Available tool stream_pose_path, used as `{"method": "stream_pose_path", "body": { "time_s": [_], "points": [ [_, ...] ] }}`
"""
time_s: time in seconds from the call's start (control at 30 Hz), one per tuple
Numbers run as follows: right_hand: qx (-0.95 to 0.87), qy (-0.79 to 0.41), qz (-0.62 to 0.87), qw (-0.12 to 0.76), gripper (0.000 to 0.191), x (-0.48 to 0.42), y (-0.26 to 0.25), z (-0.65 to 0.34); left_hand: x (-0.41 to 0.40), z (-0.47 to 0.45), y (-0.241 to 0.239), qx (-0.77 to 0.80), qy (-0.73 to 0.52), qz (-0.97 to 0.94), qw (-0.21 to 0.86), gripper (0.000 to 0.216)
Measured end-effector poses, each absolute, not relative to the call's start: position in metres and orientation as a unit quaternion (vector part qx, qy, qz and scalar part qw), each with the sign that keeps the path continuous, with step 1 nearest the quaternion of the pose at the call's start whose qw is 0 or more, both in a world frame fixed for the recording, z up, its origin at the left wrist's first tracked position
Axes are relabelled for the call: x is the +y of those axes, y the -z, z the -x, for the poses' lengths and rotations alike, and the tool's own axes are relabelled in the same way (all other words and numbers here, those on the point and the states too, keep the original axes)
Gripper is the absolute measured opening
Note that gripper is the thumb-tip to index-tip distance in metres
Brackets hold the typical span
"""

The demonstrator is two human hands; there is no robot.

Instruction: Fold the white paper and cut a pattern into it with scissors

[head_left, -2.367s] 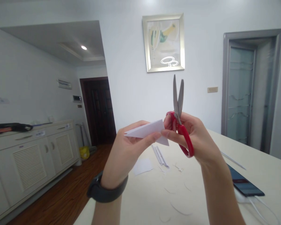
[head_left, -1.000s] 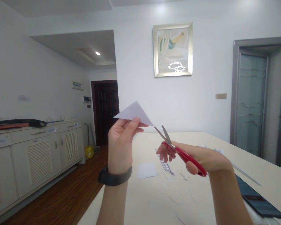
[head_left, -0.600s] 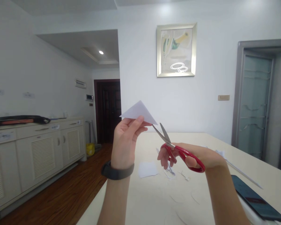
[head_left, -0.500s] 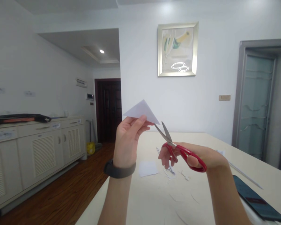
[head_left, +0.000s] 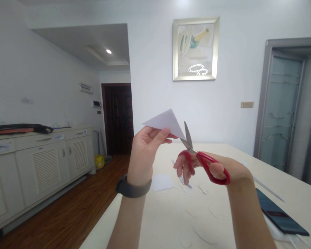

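While pinching folded paper (head_left: 168, 120) in left hand (head_left: 146, 148), gripping scissors (head_left: 190, 149) in right hand (head_left: 224, 162), with yellow bucket (head_left: 99, 161) beyond, contents unclear.

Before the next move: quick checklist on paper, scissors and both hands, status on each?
1. White paper pinched in left grip: ok, thumb on its near face.
2. Red scissors secure in right grip: ok, thumb through one handle.
3. Blades apart: ok, open in a V.
4. Paper corner between the blades: cannot tell; it meets the lower blade in view, but depth is unclear.
5. Left fingertips well away from that blade: not ok, they look close to its tip.
6. Phone away from the blades: ok, beside the right forearm.
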State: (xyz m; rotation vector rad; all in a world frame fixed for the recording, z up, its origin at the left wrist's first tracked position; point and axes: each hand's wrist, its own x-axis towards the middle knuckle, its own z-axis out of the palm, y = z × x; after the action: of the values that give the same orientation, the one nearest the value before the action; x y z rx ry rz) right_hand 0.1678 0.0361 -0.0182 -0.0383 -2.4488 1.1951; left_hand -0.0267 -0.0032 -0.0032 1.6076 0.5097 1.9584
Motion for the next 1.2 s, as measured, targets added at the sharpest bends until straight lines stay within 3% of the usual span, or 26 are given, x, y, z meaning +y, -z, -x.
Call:
{"method": "stream_pose_path", "body": {
  "time_s": [0.37, 0.7, 1.03, 1.2],
  "points": [
    [-0.872, -0.437, -0.008, 0.221, 0.083, 0.031, 0.018, -0.164, -0.003, 0.026, 0.005, 0.152, -0.722, -0.602, 0.304, 0.009],
    [-0.863, -0.453, -0.025, 0.221, 0.080, 0.030, 0.019, -0.161, -0.003, 0.024, 0.007, 0.147, -0.728, -0.597, 0.303, 0.009],
    [-0.865, -0.449, -0.047, 0.219, 0.083, 0.030, 0.024, -0.156, -0.002, 0.022, 0.009, 0.119, -0.710, -0.572, 0.393, 0.010],
    [-0.879, -0.428, -0.040, 0.206, 0.079, 0.029, 0.023, -0.159, -0.004, 0.022, 0.009, 0.132, -0.720, -0.564, 0.383, 0.011]
  ]
}}
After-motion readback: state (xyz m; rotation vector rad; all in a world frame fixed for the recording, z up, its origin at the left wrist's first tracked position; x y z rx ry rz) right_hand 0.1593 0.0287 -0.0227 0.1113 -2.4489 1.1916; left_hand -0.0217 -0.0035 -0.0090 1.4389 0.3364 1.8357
